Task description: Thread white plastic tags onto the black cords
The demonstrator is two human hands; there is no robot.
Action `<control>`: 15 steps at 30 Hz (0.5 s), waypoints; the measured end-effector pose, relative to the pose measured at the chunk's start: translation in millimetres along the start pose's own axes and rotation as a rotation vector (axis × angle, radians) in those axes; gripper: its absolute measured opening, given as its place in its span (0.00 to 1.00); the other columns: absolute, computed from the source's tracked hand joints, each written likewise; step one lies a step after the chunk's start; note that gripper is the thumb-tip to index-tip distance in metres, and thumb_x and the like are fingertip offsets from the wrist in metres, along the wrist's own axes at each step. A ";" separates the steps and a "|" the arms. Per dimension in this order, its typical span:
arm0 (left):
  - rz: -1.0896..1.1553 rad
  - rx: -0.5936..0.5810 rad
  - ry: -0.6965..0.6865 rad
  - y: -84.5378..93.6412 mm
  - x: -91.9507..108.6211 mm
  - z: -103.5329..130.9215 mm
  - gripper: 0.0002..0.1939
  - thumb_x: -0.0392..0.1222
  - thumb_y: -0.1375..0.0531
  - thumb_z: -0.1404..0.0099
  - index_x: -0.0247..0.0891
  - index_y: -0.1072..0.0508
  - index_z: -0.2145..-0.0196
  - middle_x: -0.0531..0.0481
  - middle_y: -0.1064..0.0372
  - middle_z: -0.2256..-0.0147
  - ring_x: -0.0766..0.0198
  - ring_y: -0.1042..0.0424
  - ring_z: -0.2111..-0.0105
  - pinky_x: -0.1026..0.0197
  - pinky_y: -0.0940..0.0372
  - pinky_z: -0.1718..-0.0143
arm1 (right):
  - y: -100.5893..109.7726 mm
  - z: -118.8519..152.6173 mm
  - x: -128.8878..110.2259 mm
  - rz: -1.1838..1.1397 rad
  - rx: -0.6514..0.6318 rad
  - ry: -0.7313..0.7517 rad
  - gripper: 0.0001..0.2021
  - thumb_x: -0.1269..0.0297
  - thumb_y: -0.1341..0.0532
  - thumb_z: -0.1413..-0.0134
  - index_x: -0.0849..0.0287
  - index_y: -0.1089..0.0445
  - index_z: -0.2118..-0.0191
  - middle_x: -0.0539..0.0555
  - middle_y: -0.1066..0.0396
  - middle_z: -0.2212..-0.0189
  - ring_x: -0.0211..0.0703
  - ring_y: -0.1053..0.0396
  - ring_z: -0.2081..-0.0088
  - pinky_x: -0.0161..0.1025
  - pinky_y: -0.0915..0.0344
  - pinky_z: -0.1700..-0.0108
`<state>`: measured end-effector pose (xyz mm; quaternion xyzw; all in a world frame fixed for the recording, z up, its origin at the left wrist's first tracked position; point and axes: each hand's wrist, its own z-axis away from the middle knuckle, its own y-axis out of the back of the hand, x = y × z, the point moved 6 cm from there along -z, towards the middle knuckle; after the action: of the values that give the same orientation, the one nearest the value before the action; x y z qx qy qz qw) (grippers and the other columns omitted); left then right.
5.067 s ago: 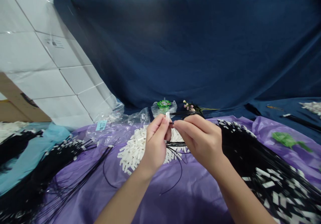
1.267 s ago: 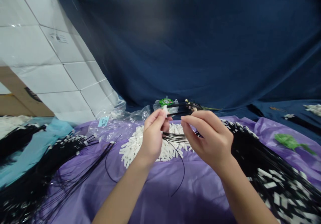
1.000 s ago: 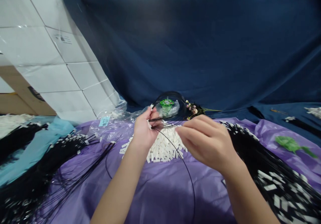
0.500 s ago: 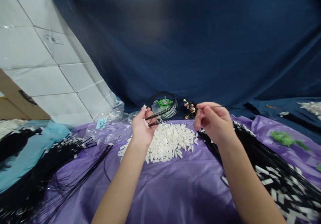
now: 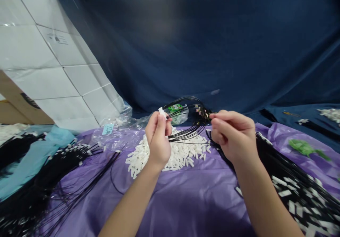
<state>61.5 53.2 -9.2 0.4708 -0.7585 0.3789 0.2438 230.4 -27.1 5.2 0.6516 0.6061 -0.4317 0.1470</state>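
Note:
My left hand (image 5: 158, 137) is closed around a bundle of looped black cords (image 5: 186, 135). A white plastic piece (image 5: 162, 113) sticks up between its thumb and fingers, at the end of the cords. The loops bow out to the right toward my right hand (image 5: 233, 132). Its thumb and forefinger are pinched at a thin black cord by the far side of the loops; the fingertips partly hide it. Beneath the bundle, a heap of small white plastic pieces (image 5: 180, 159) lies on the purple sheet (image 5: 180, 201).
Black cords with white ends lie in piles at left (image 5: 34, 184) and right (image 5: 265, 159). Behind the hands are a clear plastic bag (image 5: 123, 132), a green-labelled clear package (image 5: 180, 116) and a dark blue cloth (image 5: 199, 52). White boxes (image 5: 58, 84) are stacked at left.
My left hand has turned and moved slightly right, and the cord loops now spread wider toward my right hand. The cord that trailed right from my right hand no longer shows there.

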 end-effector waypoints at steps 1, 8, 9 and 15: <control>0.004 -0.003 -0.009 -0.8 2.0 0.8 0.15 0.47 0.46 0.30 0.37 0.34 0.73 0.58 0.51 0.85 0.72 0.51 0.83 0.66 0.50 0.78 | -3.1 2.7 -1.0 0.124 -0.022 0.023 0.02 0.67 0.31 0.52 0.53 0.22 0.70 0.46 0.34 0.80 0.27 0.47 0.84 0.30 0.51 0.83; 0.048 0.024 -0.060 -2.6 10.6 3.8 0.14 0.49 0.42 0.33 0.37 0.32 0.72 0.57 0.47 0.80 0.74 0.50 0.84 0.66 0.52 0.80 | -14.6 11.6 -4.5 0.536 -0.049 0.100 0.05 0.69 0.33 0.51 0.61 0.26 0.75 0.48 0.35 0.82 0.29 0.47 0.81 0.31 0.51 0.80; 0.048 0.024 -0.069 -3.0 11.6 4.1 0.14 0.49 0.42 0.33 0.37 0.32 0.72 0.57 0.47 0.79 0.75 0.50 0.84 0.66 0.53 0.81 | -14.2 11.6 -4.4 0.536 -0.047 0.093 0.05 0.69 0.33 0.51 0.61 0.26 0.76 0.48 0.35 0.83 0.29 0.47 0.81 0.31 0.51 0.80; 0.021 0.026 -0.092 -3.6 14.6 5.9 0.14 0.50 0.42 0.33 0.37 0.31 0.70 0.56 0.45 0.77 0.75 0.49 0.84 0.65 0.53 0.81 | -12.5 10.6 -6.6 0.520 -0.052 0.092 0.05 0.69 0.34 0.52 0.60 0.27 0.76 0.46 0.39 0.84 0.29 0.48 0.81 0.31 0.51 0.79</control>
<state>58.3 39.8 -0.8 0.4829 -0.7689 0.3691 0.1984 215.6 -36.2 8.0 0.8004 0.4354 -0.3335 0.2421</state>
